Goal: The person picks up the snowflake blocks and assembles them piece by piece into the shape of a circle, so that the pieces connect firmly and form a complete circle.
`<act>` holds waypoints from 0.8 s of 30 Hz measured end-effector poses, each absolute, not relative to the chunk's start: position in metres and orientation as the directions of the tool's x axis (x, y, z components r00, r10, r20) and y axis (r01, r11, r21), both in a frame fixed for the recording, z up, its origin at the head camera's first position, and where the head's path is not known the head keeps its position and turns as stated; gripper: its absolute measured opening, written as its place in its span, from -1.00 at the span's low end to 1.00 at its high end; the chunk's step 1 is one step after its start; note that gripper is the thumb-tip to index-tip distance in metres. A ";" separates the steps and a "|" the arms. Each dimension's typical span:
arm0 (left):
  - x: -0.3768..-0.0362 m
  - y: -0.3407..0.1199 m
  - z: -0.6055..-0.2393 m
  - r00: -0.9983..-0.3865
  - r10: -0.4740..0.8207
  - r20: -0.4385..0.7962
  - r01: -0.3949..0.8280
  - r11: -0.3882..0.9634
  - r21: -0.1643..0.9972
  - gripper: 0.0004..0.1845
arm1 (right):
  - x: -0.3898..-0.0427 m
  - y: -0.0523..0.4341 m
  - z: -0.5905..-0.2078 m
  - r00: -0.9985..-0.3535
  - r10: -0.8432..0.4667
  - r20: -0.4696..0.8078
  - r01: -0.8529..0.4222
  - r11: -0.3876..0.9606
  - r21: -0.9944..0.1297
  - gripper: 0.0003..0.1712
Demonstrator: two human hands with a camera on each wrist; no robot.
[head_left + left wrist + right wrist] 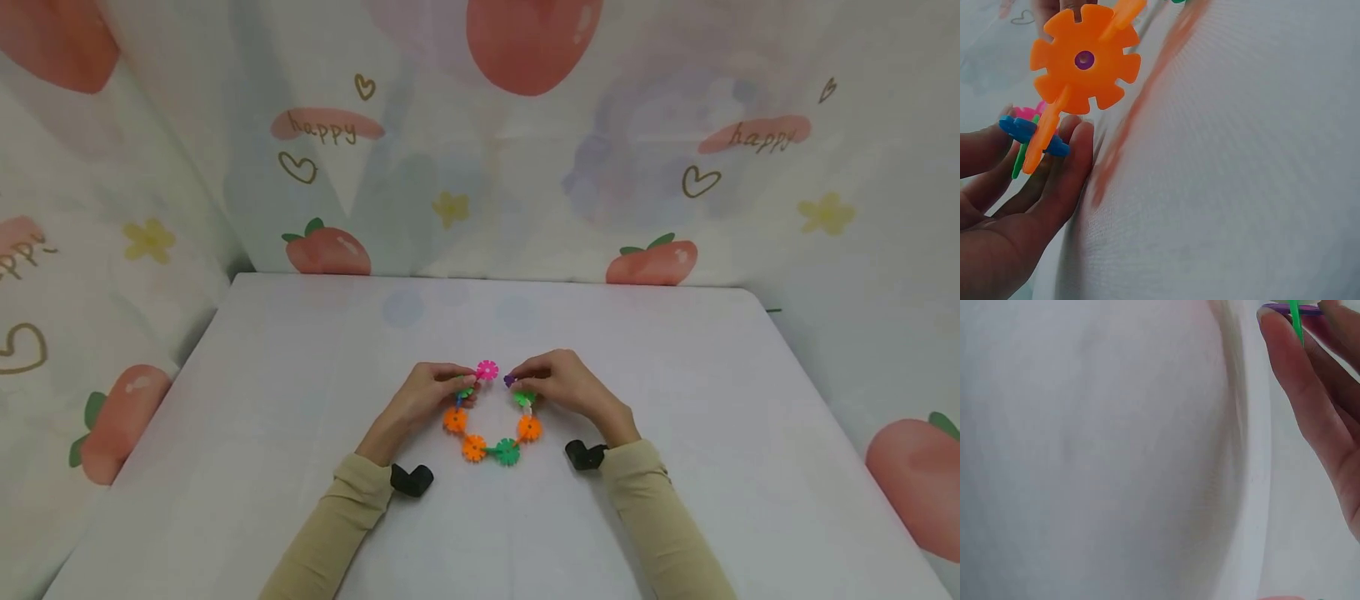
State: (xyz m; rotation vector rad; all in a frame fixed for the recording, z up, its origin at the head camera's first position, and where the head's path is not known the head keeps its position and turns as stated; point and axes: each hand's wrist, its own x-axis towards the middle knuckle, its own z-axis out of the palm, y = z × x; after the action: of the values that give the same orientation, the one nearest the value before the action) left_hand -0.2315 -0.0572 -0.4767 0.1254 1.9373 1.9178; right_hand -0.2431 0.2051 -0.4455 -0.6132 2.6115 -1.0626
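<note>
The left hand (420,400) pinches one open end of a chain of plastic snowflake discs (491,425), fingertips closed on the blue disc (1032,134) and green piece beside a pink notched disc (487,370). The right hand (566,387) pinches the other end, thumb and fingers curled on a small purple disc (510,381) slotted to a green one (524,398). Between the hands the chain hangs in a loop of orange discs (474,447) and a dark green disc (507,452), resting on the pale grey surface (300,400) just in front of the person, between two beige sleeves (341,517).

The two ends sit close but apart — judging by that gap, pressing them together off-line could pop a slot joint further down, or twist the loop so the notches fail to seat. The thin discs may also slip from so light a pinch.

Behind the surface hangs a fabric backdrop (525,183) printed with peaches, hearts and flowers — the word "happy" reads on it in several places.
</note>
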 end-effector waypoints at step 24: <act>-0.230 -0.057 -0.478 -0.891 0.404 -0.205 -0.218 0.015 0.976 -0.70 | -0.239 0.201 -0.447 -0.877 -0.477 -0.053 -0.238 0.528 -0.815 -0.82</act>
State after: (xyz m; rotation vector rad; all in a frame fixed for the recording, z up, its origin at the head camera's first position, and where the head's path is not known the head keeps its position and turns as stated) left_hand -0.2299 -0.0566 -0.4776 0.1899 1.8691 1.9287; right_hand -0.2386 0.2014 -0.4469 -0.5993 2.5001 -1.2733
